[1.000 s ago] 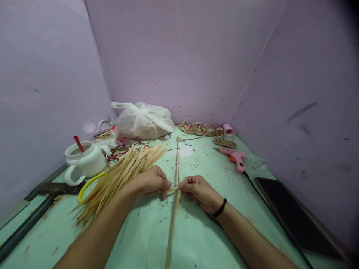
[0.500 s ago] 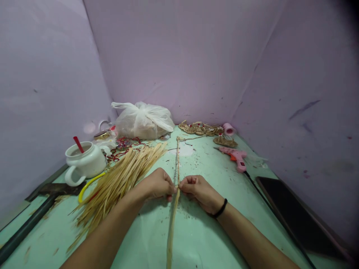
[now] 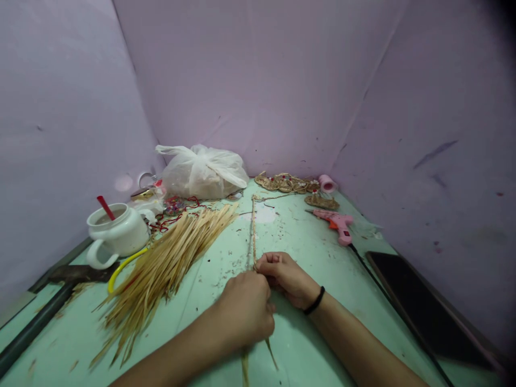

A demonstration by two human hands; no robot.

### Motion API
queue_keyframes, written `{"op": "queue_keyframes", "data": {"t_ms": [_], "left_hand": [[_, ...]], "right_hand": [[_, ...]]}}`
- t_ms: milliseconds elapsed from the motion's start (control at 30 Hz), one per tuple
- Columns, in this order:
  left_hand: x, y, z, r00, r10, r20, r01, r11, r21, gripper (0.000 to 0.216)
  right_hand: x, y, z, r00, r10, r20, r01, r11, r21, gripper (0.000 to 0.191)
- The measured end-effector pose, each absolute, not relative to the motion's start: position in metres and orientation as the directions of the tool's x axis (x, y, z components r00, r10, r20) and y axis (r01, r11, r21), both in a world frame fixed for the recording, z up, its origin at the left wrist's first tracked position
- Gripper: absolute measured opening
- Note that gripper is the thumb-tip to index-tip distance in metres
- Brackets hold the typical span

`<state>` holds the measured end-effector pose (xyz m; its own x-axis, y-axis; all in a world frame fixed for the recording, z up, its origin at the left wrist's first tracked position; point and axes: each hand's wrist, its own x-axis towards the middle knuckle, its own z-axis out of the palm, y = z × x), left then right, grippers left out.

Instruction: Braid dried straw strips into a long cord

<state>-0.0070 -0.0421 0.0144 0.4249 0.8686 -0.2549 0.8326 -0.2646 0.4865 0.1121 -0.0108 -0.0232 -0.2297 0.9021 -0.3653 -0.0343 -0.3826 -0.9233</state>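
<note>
A thin braid of dried straw (image 3: 253, 231) runs straight up the middle of the green table to its far end. My right hand (image 3: 287, 277), with a black band on the wrist, pinches the braid's near end between thumb and fingertips. Below and to the left, my left hand (image 3: 246, 307) is closed, its back to me, around the loose straw strands (image 3: 245, 366). Their ends poke out beneath it, one slanting right. What its fingers do underneath is hidden. To the left lies a fanned bundle of flat straw strips (image 3: 173, 258).
At the left are a white mug (image 3: 121, 231) with a red stick and a hammer (image 3: 72, 273). Behind sit a tied plastic bag (image 3: 201, 174) and straw ornaments (image 3: 284, 183). A pink glue gun (image 3: 336, 221) and a dark flat device (image 3: 423, 306) lie on the right.
My left hand has moved right and toward me, turning over the strands below the braid's end. My right hand keeps its pinch. The view has shifted slightly.
</note>
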Motion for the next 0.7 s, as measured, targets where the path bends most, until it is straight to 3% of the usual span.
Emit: {"op": "queue_keyframes", "data": {"t_ms": [67, 167, 333, 467, 700], "left_hand": [[-0.017, -0.031, 0.022, 0.44, 0.828, -0.347, 0.758, -0.135, 0.639, 0.025], [-0.027, -0.012, 0.027, 0.247, 0.892, -0.378, 0.602, 0.165, 0.782, 0.028], [-0.026, 0.003, 0.013, 0.307, 0.792, -0.528, 0.306, 0.443, 0.843, 0.01], [-0.026, 0.004, 0.007, 0.326, 0.763, -0.558, 0.232, 0.508, 0.829, 0.008], [-0.023, -0.001, 0.016, 0.209, 0.834, -0.51, 0.306, 0.44, 0.844, 0.006]], "right_hand": [[0.113, -0.01, -0.025, -0.252, 0.901, -0.352, -0.044, -0.374, -0.926, 0.007], [0.115, -0.009, -0.027, -0.296, 0.9, -0.321, -0.038, -0.347, -0.937, 0.014], [0.116, -0.009, -0.025, -0.32, 0.908, -0.271, -0.022, -0.293, -0.956, 0.017], [0.115, -0.008, -0.023, -0.33, 0.909, -0.255, 0.038, -0.256, -0.966, 0.013], [0.116, -0.007, -0.024, -0.324, 0.917, -0.232, -0.035, -0.257, -0.966, 0.013]]}}
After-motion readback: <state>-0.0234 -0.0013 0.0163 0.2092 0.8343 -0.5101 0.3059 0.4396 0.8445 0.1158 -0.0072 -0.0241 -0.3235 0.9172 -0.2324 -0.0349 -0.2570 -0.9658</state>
